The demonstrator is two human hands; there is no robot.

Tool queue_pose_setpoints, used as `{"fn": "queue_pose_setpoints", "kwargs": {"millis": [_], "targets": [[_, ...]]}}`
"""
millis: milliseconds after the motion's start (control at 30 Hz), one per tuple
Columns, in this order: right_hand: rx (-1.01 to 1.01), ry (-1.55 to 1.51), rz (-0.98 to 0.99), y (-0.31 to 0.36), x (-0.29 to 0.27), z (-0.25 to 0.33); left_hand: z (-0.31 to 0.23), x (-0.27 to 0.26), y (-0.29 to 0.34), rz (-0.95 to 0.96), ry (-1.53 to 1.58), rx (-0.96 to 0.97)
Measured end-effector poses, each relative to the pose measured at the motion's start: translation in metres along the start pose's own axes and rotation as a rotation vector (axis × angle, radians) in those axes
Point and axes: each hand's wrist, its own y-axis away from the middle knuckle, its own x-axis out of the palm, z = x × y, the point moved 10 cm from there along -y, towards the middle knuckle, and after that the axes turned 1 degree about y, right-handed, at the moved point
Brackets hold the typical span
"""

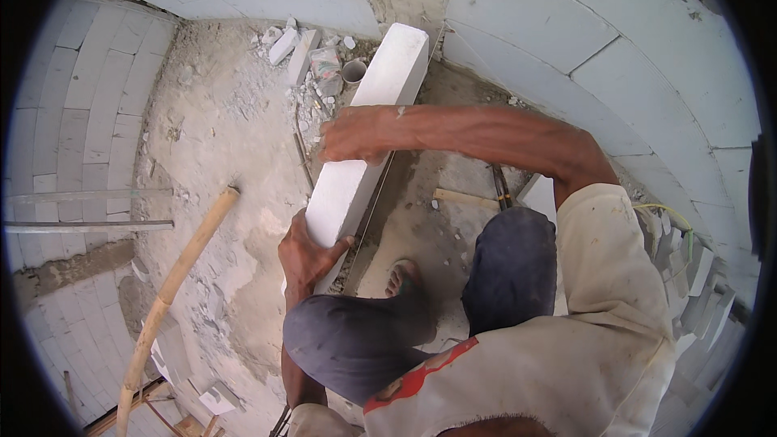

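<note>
A long white building block (368, 109) lies in front of me, running from near my knee toward the far wall. My right hand (352, 134) reaches across from the right and lies over the block's middle, fingers curled down on its left side. Closer to me, my left hand (312, 249) grasps the block's near part, the thumb lying across it and the fingers on the left side. A thin taut string (375, 204) runs along the block's right side, above a strip of wet-looking grey mortar (388, 194). The block's underside is hidden.
Light block walls (526, 16) rise ahead and at the left. Rubble, a block offcut (303, 57) and a grey cup (354, 72) lie beyond the block. A bamboo pole (174, 283) leans at the left. Stacked blocks (696, 275) stand at the right; a wood strip (465, 198) lies nearby.
</note>
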Motion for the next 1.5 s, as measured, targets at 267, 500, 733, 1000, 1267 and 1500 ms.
{"fn": "queue_pose_setpoints", "kwargs": {"millis": [267, 500, 733, 1000, 1267, 1500], "targets": [[0.011, -0.057, -0.158, 0.011, -0.006, -0.015, 0.002, 0.009, -0.006, -0.021, 0.031, 0.016], [1.015, -1.045, -0.852, 0.153, -0.024, -0.164, 0.004, 0.007, -0.005, -0.057, 0.023, 0.036], [1.073, -1.800, -1.284, 0.157, 0.039, -0.223, -0.003, 0.005, -0.004, -0.046, 0.002, 0.061], [0.580, -2.050, -1.216, 0.153, 0.025, -0.261, -0.017, 0.015, -0.009, -0.011, -0.003, 0.093], [0.380, -0.341, -0.687, 0.095, -0.024, -0.055, -0.004, 0.009, -0.003, -0.057, -0.053, 0.062], [0.295, 0.035, -0.422, 0.068, 0.013, -0.077, -0.014, 0.011, -0.001, -0.054, -0.012, 0.080]]}}
